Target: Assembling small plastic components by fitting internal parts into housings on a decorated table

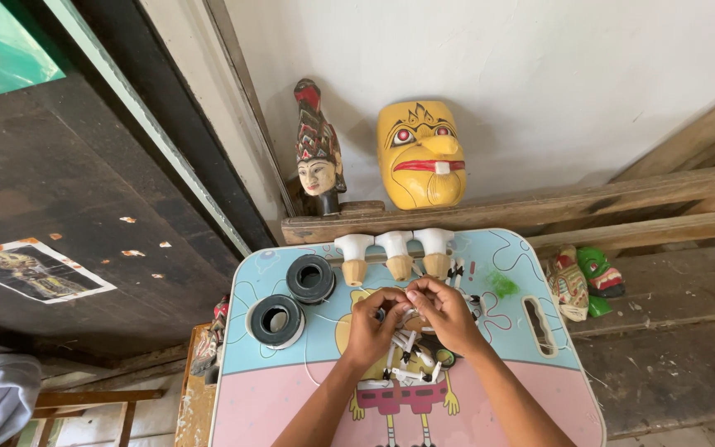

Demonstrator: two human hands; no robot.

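Note:
My left hand [374,327] and my right hand [444,313] meet over the middle of a small cartoon-printed table [291,397]. The fingertips of both pinch one small pale piece between them; what it is I cannot make out. Beneath the hands lies a heap of several small white and black parts [407,364]. A thin white thread [312,364] trails from under my left hand across the table.
Two dark spools of thread [275,319] [311,277] lie left of the hands. Three white-capped wooden pegs [396,252] stand at the table's far edge. A yellow mask [420,153] and a carved painted head [318,157] rest on a wooden ledge; smaller masks [581,281] lie at right.

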